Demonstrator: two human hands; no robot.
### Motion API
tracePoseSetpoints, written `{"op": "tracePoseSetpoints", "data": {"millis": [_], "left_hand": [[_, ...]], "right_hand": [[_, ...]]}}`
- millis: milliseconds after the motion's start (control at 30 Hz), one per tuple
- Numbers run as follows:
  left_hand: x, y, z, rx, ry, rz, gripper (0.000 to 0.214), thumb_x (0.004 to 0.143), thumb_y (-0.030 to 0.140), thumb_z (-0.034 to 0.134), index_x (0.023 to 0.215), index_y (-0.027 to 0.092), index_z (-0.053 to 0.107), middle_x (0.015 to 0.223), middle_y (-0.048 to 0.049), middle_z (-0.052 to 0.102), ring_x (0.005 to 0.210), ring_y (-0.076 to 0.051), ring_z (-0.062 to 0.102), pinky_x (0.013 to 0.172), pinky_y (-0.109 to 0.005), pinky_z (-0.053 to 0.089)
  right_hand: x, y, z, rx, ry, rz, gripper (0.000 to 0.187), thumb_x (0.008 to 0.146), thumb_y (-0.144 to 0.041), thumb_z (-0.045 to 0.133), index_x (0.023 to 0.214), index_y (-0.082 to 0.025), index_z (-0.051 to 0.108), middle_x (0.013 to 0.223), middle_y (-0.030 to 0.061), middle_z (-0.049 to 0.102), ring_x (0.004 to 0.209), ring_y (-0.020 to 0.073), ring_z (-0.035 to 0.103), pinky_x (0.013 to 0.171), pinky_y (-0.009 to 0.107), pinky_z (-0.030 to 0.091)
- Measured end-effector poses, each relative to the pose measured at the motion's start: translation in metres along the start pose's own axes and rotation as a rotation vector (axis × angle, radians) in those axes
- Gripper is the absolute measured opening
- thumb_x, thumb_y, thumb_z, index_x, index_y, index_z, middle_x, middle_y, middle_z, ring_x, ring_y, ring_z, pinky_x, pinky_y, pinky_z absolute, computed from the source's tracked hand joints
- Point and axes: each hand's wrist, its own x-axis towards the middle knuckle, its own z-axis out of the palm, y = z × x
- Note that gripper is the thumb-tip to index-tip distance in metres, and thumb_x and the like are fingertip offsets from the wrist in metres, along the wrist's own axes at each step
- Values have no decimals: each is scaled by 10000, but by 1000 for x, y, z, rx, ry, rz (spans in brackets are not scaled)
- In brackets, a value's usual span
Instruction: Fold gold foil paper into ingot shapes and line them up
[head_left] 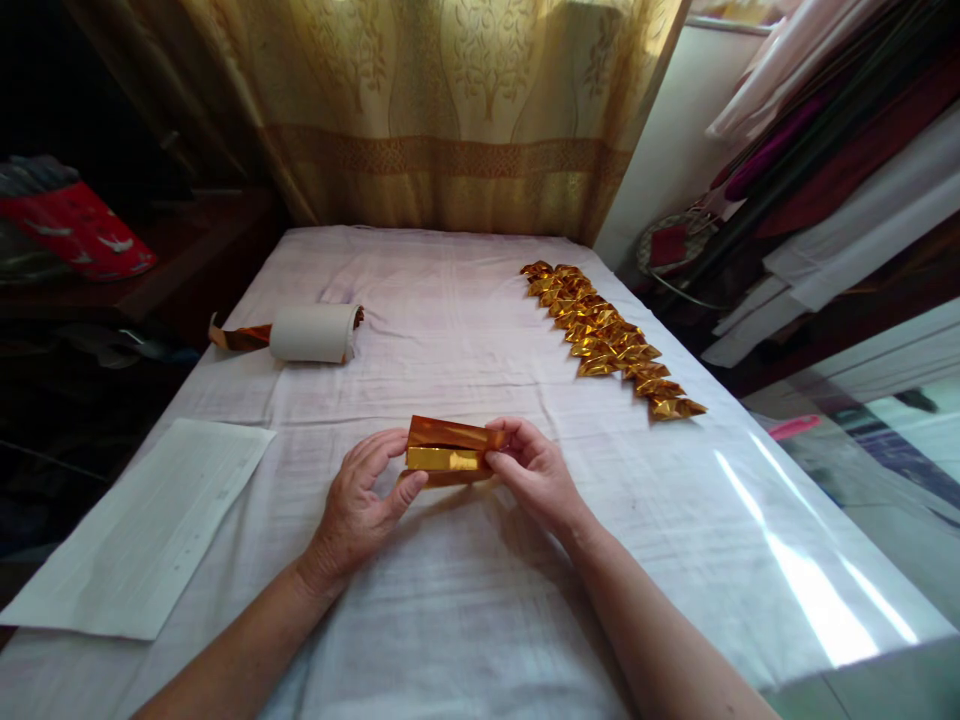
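Observation:
A partly folded sheet of shiny gold foil paper [450, 459] is held between my two hands, a little above the white cloth. My left hand [367, 495] grips its left end, thumb on the near edge and fingers behind. At the right end, my right hand [536, 475] pinches it with the thumb in front. A lengthwise fold shows, with a brighter gold strip along the middle. To the right, several folded gold foil pieces [600, 325] lie in overlapping rows. A white cardboard roll [311, 333] with gold foil sheets inside rests on its side at the left.
The table is covered by a white cloth [450, 620]. A white paper sheet [150, 530] lies at its left edge. Beyond the far edge hangs a gold curtain [450, 110]. Clothes [847, 200] hang at the right; a red container [82, 235] stands on a dark surface at left.

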Motion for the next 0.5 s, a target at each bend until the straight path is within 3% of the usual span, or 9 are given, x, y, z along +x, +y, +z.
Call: {"op": "tracePoseSetpoints", "data": {"millis": [100, 200, 333, 500], "left_hand": [[-1, 2, 2, -119, -26, -175, 336, 874, 495, 587, 936, 184, 699, 951, -68, 749, 911, -223, 701, 884, -355, 559], [-1, 4, 3, -258, -91, -299, 351, 861, 499, 587, 963, 177, 683, 946, -60, 750, 868, -212, 707, 816, -328, 577], [-2, 3, 3, -370, -86, -331, 405, 840, 488, 616, 1101, 179, 597, 1048, -87, 735, 951, -219, 706, 863, -343, 567], [-4, -2, 0, -354, -63, -328, 523, 877, 444, 576, 1317, 178, 483, 1092, -97, 733, 981, -206, 705, 902, -352, 557]], "right_hand": [[-1, -2, 4, 33, -27, 34, 293, 683, -329, 711, 936, -234, 599, 764, -31, 653, 604, 119, 590, 566, 235, 489], [-2, -2, 4, 51, -34, 57, 300, 683, -353, 723, 932, -227, 611, 771, -28, 654, 585, 111, 580, 546, 227, 478], [-1, 1, 3, 44, -28, 64, 293, 691, -351, 714, 939, -231, 614, 793, -20, 671, 611, 125, 595, 562, 239, 492], [1, 0, 3, 51, 0, 78, 292, 667, -321, 714, 926, -229, 616, 771, -28, 655, 614, 126, 592, 556, 236, 483]]}}
